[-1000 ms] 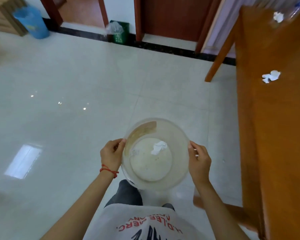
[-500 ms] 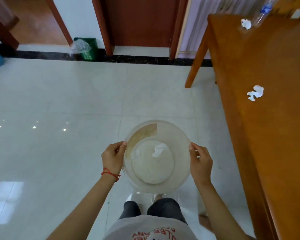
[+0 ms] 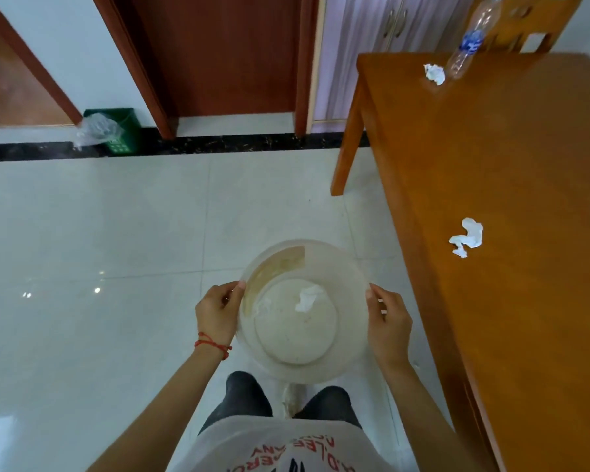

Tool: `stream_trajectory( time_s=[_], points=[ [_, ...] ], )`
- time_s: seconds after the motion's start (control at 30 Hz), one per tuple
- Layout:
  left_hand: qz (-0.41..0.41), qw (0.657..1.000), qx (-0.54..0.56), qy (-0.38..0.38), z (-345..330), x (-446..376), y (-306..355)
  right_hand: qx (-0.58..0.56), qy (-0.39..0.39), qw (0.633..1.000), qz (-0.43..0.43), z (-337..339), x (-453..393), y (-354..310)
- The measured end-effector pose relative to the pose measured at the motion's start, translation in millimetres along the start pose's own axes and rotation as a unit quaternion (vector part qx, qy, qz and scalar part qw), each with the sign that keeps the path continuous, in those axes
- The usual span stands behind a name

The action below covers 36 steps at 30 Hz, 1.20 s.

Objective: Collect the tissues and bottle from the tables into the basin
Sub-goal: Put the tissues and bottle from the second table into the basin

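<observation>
I hold a translucent round basin (image 3: 349, 267) in front of my waist, above the floor. My left hand (image 3: 217, 313) grips its left rim and my right hand (image 3: 389, 323) grips its right rim. One crumpled white tissue (image 3: 308, 298) lies inside the basin. To the right stands an orange wooden table (image 3: 511, 185). A crumpled tissue (image 3: 467, 240) lies near its left edge, level with the basin's far side. At the table's far end another tissue (image 3: 435, 73) lies beside an upright clear plastic bottle (image 3: 468, 46) with a blue label.
A pale tiled floor (image 3: 116, 240) stretches to the left and ahead. A green bin (image 3: 115, 131) with a plastic bag stands against the far wall by a dark wooden door (image 3: 218, 52). A wooden chair (image 3: 532, 25) stands behind the table's far end.
My view has swung to the right and closer to the table, so more of its top, the bottle and both tissues show. Both hands keep the same grip on the basin.
</observation>
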<state>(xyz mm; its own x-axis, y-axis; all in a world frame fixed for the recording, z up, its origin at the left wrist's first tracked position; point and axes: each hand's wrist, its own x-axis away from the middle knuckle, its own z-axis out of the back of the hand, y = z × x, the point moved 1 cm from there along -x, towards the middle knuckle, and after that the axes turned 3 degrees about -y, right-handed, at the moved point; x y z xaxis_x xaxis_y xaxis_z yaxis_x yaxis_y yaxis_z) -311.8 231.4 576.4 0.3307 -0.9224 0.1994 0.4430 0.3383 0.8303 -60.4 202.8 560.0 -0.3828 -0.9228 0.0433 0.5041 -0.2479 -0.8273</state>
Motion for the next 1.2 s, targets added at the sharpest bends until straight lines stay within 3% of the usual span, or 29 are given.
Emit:
stream_trajectory(
  time_s=[0.37,0.67,0.97,1.2],
  points=[
    [-0.09,0.985,-0.057,-0.138,-70.8,-123.8,54.4,-0.017,0.101,0.987,-0.124,-12.0,-67.6,9.9],
    [-0.205,0.925,-0.107,-0.301,-125.8,-213.7,106.1,-0.039,0.249,0.934,-0.254,-32.8,-84.9,-9.7],
    [-0.244,0.878,-0.1,-0.399,-169.7,-231.5,132.1,-0.041,0.336,0.877,-0.342,-39.3,-86.1,-15.2],
    [-0.259,0.859,-0.111,-0.428,-199.4,-225.5,136.9,-0.034,0.338,0.868,-0.363,-28.6,-87.3,-0.9]
  ],
)
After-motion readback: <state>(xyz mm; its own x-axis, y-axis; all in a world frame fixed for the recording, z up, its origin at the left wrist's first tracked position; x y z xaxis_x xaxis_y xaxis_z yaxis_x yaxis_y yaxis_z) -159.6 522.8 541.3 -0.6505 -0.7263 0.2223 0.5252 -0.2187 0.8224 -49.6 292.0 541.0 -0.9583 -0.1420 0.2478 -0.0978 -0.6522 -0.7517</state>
